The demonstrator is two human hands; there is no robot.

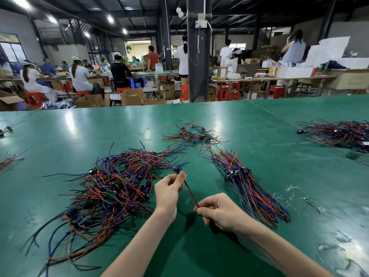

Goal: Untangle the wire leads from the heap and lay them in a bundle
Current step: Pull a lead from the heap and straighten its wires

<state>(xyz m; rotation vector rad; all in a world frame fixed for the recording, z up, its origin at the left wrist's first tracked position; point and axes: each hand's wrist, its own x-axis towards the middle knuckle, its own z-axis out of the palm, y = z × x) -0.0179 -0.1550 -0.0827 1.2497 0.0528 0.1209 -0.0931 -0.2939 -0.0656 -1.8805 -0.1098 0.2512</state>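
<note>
A: Where's the wire lead [191,193]?
B: Stretched taut between both hands, above the green desk [259,124]. The left hand [168,189] pinches its upper end, just under a small blue component, thumb and fingers closed on it. The right hand [218,211] is clamped on the lower end, red and black strands running into the fist.
A: And the heap [111,188]?
B: Just left of the left hand, a sprawl of red, blue and black leads with small green boards mixed in. The far strands of the held lead run back into it.
A: The bundle [247,188]?
B: Right of the hands, leads lying roughly parallel, blue components grouped near its middle.
A: Anything else?
B: A smaller tangle [191,134] farther back, and another pile [339,132] at the desk's right edge.
</note>
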